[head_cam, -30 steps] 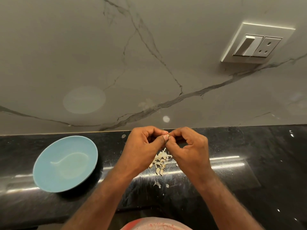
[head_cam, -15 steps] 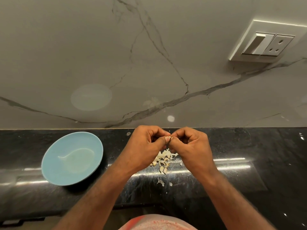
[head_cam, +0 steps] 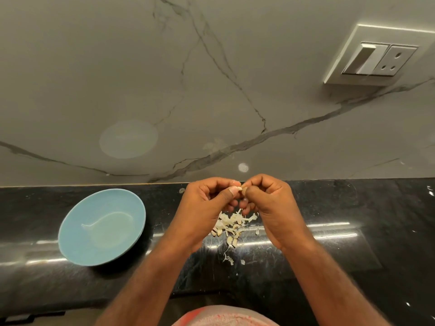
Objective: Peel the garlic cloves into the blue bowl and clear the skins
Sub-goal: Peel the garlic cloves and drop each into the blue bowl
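Thumb and forefinger tips of the left hand point(head_cam: 207, 208) and right hand point(head_cam: 270, 208) pinch one small pale garlic clove point(head_cam: 242, 189) between them, with the other fingers curled in. The thumbs hide most of it, so I can't tell how much skin is on it. Right below sits a loose pile of papery off-white skins point(head_cam: 231, 224) on the glossy black stone countertop point(head_cam: 353, 267). The smooth round light-blue bowl point(head_cam: 101, 227) sits well left of the pile, between the veined grey marble wall point(head_cam: 211, 90) and the counter's front edge. Black counter stretches off to the right.
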Action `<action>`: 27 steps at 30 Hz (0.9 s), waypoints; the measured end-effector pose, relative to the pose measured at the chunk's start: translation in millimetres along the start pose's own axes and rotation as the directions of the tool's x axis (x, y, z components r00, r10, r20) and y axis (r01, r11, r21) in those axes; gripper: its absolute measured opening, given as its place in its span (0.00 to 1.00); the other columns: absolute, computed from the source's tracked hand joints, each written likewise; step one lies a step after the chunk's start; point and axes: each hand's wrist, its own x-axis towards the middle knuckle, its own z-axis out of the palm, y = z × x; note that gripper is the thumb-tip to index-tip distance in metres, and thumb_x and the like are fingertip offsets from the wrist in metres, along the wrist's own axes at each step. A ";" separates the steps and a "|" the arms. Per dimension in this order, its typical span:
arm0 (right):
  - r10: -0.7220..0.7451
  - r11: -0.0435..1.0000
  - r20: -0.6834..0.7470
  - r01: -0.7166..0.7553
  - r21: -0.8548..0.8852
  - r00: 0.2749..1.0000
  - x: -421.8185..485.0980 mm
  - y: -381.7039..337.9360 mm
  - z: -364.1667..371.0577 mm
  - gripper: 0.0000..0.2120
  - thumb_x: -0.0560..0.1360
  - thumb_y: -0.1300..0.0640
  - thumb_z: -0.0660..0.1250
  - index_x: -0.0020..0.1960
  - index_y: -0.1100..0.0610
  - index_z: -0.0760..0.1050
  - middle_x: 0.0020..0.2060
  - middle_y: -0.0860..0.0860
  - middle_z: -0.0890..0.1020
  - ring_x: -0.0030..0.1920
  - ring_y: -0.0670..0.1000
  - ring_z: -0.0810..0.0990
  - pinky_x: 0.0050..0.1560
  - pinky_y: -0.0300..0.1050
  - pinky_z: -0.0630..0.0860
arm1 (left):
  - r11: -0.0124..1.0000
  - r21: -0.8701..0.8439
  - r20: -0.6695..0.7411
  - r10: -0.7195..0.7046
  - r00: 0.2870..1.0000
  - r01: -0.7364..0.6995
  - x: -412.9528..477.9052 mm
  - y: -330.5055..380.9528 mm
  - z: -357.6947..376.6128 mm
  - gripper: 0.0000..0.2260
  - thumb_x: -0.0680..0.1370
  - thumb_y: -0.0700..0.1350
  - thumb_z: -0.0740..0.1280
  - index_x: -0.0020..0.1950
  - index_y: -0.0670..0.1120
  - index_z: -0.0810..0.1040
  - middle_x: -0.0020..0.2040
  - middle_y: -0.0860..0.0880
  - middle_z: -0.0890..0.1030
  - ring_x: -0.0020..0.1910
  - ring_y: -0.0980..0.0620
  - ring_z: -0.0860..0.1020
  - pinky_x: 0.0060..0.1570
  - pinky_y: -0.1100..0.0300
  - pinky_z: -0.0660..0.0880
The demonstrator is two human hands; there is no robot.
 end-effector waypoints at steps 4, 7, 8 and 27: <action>-0.002 0.999 -0.022 0.001 -0.033 1.000 0.0 1.0 0.1 0.09 0.75 0.70 0.67 0.40 0.60 0.79 0.30 0.54 0.80 0.29 0.48 0.77 0.30 0.40 0.75 | 0.999 -0.027 -0.073 0.024 0.997 -0.026 0.4 -2.0 3.5 0.08 0.77 0.36 0.70 0.53 0.45 0.83 0.42 0.49 0.85 0.40 0.54 0.81 0.40 0.64 0.78; -0.012 0.999 -0.042 0.010 -0.037 0.999 -0.6 -0.8 1.1 0.07 0.75 0.70 0.67 0.40 0.61 0.79 0.31 0.53 0.81 0.29 0.48 0.77 0.30 0.40 0.75 | 0.986 0.110 -0.146 0.138 0.980 -0.122 1.3 -4.3 5.9 0.05 0.76 0.38 0.71 0.49 0.46 0.83 0.42 0.50 0.84 0.42 0.56 0.82 0.42 0.63 0.79; -0.018 0.999 -0.048 0.017 -0.036 0.999 -0.8 -1.6 1.7 0.07 0.75 0.70 0.67 0.40 0.61 0.79 0.31 0.52 0.81 0.29 0.48 0.77 0.30 0.40 0.75 | 0.973 0.174 -0.157 0.181 0.971 -0.154 1.2 -5.5 6.9 0.04 0.76 0.38 0.71 0.48 0.47 0.83 0.42 0.50 0.84 0.42 0.56 0.82 0.43 0.63 0.79; -0.040 0.999 0.019 0.040 -0.011 0.999 -2.3 3.5 1.9 0.11 0.75 0.73 0.66 0.40 0.60 0.79 0.31 0.53 0.81 0.30 0.48 0.78 0.32 0.39 0.76 | 0.940 -0.304 -0.105 -0.193 0.976 0.153 3.1 -10.4 16.3 0.07 0.79 0.38 0.65 0.49 0.37 0.83 0.40 0.42 0.82 0.38 0.50 0.80 0.47 0.54 0.77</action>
